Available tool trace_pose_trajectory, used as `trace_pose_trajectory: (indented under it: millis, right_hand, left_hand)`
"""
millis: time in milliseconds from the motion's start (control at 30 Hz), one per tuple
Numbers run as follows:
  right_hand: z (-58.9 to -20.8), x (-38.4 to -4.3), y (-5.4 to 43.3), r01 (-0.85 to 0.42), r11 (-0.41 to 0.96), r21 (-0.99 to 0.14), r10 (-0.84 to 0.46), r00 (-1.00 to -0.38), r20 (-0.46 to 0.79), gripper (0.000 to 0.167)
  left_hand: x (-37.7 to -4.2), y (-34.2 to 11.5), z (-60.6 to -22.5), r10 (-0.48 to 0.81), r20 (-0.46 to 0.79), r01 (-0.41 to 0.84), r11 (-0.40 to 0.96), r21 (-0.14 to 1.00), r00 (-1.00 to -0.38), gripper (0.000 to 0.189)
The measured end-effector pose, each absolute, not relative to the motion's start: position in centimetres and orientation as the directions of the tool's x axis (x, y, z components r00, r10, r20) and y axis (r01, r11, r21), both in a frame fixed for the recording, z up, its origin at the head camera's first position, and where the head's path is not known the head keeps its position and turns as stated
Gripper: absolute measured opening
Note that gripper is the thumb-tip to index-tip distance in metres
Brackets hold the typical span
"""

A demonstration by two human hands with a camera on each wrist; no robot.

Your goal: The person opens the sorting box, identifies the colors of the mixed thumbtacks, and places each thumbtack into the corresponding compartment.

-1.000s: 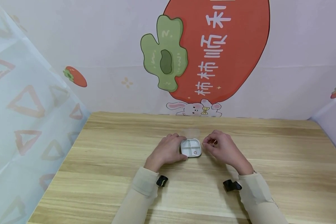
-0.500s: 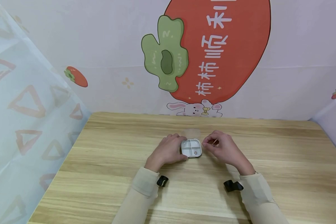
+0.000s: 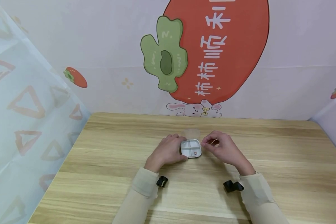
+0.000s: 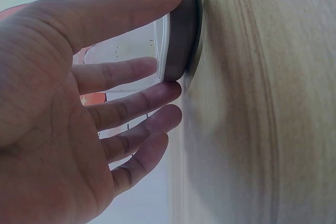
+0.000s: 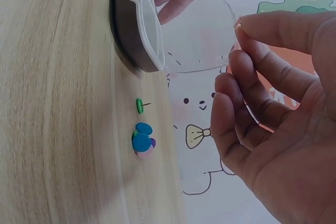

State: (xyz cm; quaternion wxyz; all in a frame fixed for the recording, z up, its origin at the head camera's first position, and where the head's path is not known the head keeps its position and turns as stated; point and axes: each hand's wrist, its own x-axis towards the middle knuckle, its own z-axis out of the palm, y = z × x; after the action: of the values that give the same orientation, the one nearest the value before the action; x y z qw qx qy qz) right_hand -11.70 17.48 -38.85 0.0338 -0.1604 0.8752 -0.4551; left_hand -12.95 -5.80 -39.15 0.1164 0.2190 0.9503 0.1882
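A white-and-dark pill box [image 3: 191, 148] stands on the table, its clear lid [image 3: 191, 134] open toward the back. Its inside has cross dividers, and a small round thing [image 3: 195, 153] lies in the near right compartment. My left hand [image 3: 169, 150] grips the box from the left, thumb on the near side and fingers at the far side. Just right of the box, my right hand [image 3: 225, 148] pinches a tiny thumbtack between thumb and index fingertip; the fingers mostly hide it. In the right wrist view, a green thumbtack [image 5: 139, 105] lies on the table, point sideways.
Several more thumbtacks, including a blue thumbtack [image 5: 141, 142], lie clustered beyond the green one; the right hand hides them in the head view. The wooden table [image 3: 114, 140] meets a printed cloth backdrop [image 3: 109, 93] at its back edge.
The right fingertips have come very slightly closer to the pill box's right edge. My left hand and the box have stayed in place.
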Motion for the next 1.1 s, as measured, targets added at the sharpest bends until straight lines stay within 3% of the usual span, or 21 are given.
trace_pose_trajectory:
  millis: [233, 1100]
  right_hand:
    - [-38.7, -11.7, 17.5, -0.242, 0.51, -0.826, -0.312, -0.946, 0.085, 0.003]
    - [-37.8, -11.3, 17.7, -0.175, 0.431, -0.885, -0.31, -0.95, 0.037, 0.011]
  left_hand:
    - [-12.9, -5.9, -39.2, 0.464, -0.135, 0.378, 0.832, 0.406, -0.876, 0.066]
    - [-12.9, -5.9, -39.0, 0.469, -0.149, 0.379, 0.832, 0.406, -0.87, 0.067]
